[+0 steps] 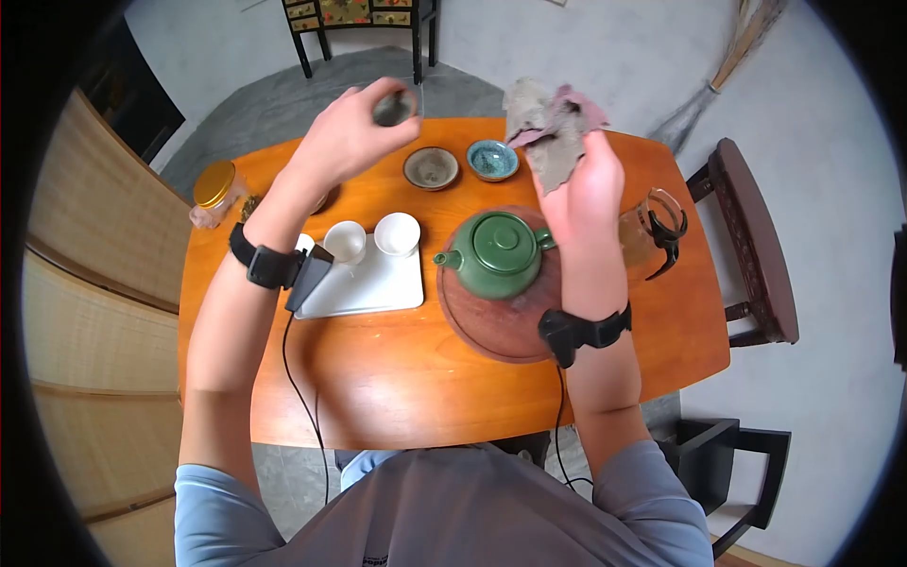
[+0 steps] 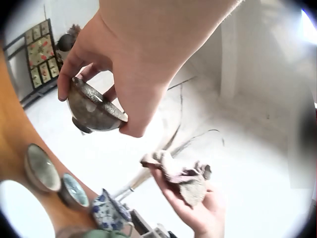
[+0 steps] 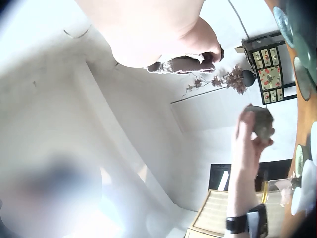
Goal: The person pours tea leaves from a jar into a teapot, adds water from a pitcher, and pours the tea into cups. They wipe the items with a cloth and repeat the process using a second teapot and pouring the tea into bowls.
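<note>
My left hand [image 1: 354,134] pinches a small dark bowl [image 2: 94,108] by its rim between thumb and fingers, raised above the table's back edge. In the left wrist view the bowl has a small foot and a speckled inside. On the right, my right hand [image 1: 584,194] is held up, palm up, with a crumpled grey and mauve cloth [image 1: 557,132] lying on its palm and fingers. Cloth and bowl are apart. Below and between the hands stand a brown-grey bowl [image 1: 431,168] and a blue-glazed bowl [image 1: 492,160].
A green teapot [image 1: 499,253] sits on a round wooden board [image 1: 472,326]. White cups [image 1: 397,233] stand by a white tray [image 1: 378,293]. A glass pitcher [image 1: 652,231] is at the right, a gold-lidded jar [image 1: 216,184] at the left. Cords hang from both wrists.
</note>
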Demonstrator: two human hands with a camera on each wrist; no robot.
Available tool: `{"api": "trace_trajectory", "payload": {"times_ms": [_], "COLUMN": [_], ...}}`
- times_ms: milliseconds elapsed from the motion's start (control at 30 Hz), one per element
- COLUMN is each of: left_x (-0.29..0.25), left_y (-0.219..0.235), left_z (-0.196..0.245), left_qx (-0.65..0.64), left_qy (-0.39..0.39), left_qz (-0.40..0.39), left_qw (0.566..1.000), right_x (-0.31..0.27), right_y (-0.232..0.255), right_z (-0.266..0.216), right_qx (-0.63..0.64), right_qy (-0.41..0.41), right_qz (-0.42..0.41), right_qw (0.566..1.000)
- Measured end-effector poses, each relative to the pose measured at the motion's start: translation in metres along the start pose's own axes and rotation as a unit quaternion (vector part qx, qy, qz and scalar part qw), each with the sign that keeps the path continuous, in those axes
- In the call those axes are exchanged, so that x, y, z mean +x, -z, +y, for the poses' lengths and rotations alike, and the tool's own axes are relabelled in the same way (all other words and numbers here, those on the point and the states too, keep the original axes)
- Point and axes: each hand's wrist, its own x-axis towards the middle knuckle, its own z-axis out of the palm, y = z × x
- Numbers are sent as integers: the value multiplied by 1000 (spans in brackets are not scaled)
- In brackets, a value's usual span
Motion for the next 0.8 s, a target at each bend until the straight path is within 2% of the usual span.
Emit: {"api": "trace_trajectory", "payload": {"times_ms": [67, 100, 133, 167, 233, 300, 367, 433, 467, 500, 567, 633, 700, 733, 800], "left_x": [-6, -12, -17, -24, -33, -47, -61, -69, -70, -70, -70, -73, -78, -83, -94], "left_y": [11, 16, 17, 20, 6, 9, 16, 23, 27, 28, 30, 27, 27, 26, 25], "left_z": [35, 55, 67, 84, 93, 109, 118, 119, 116, 113, 105, 97, 90, 88, 85], "left_qx": [-68, -86, -106, -76, -118, -111, -105, -98, -89, -91, -101, -104, -109, -127, -149], "left_qy": [-25, -39, -59, -45, -83, -88, -93, -201, -237, -237, -245, -226, -208, -192, -173], "left_qz": [23, 22, 11, 12, 65, 82, 100, 131, 154, 155, 135, 127, 116, 115, 119], "left_qw": [997, 995, 993, 996, 987, 986, 985, 966, 955, 955, 955, 960, 965, 966, 966], "right_x": [-6, -12, -17, -24, -36, -40, -39, -38, -44, -47, -51, -47, -49, -50, -52], "right_y": [-1, -6, -8, -15, -27, -36, -24, -15, -18, -24, -34, -34, -45, -43, -37], "right_z": [22, 38, 52, 60, 54, 49, 35, 25, 21, 16, 12, 13, 13, 15, 16], "right_qx": [-67, -81, -129, -177, -141, -104, -85, -52, -17, -19, -139, -119, -141, -146, -237], "right_qy": [45, 42, 88, 135, 140, 163, 135, -38, -94, -94, -137, -152, -194, -195, -191], "right_qz": [-106, -71, -80, -87, -49, -30, -70, -135, -157, -157, -109, -131, -49, -50, -55], "right_qw": [991, 993, 984, 971, 979, 981, 985, 989, 983, 983, 975, 972, 970, 969, 951]}}
